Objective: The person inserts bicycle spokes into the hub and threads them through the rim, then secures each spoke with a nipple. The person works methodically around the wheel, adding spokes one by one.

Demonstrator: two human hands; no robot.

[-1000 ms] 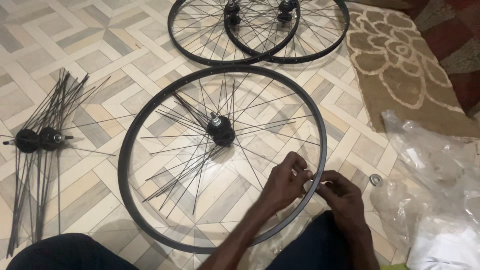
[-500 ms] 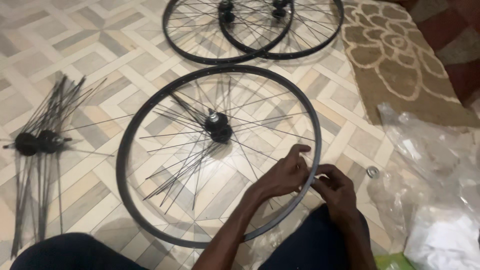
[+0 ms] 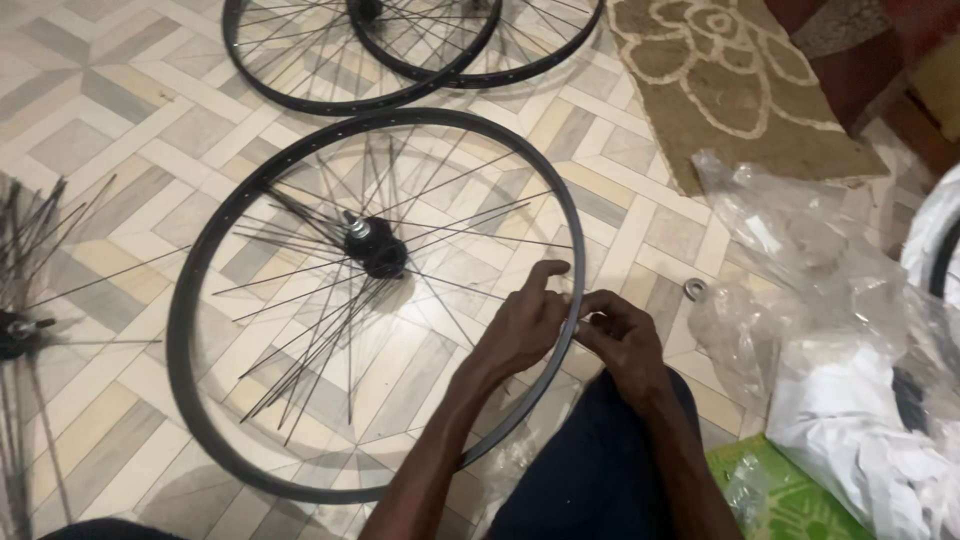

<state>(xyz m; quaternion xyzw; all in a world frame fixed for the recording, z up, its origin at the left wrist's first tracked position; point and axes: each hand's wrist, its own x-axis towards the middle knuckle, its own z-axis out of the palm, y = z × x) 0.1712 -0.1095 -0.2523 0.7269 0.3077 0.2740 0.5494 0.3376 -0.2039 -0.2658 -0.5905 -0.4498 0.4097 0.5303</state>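
Black steel dominates a patterned tile floor (image 3: 120,130), where a person works both hands at the near right edge of a bicycle rim (image 3: 190,300) lying flat. The left hand (image 3: 520,325) rests on the rim with its grip pinched at the rim's edge, index finger raised; the right hand (image 3: 622,340) sits just beside it, fingers clenched on something too small to make out. Loose spokes (image 3: 300,370) fan from the central hub (image 3: 375,245) toward the rim. Two more spoked wheels (image 3: 300,95) overlap at the top edge, making three wheels counted. One loose hub bristling with spokes (image 3: 25,320) lies at far left. Crumpled clear plastic bags (image 3: 800,260) sit at right, holding white wrapping whose contents stay hidden. One small metal washer (image 3: 694,289) lies on the floor between rim and bags. One brown flower-patterned mat (image 3: 730,90) lies beyond.
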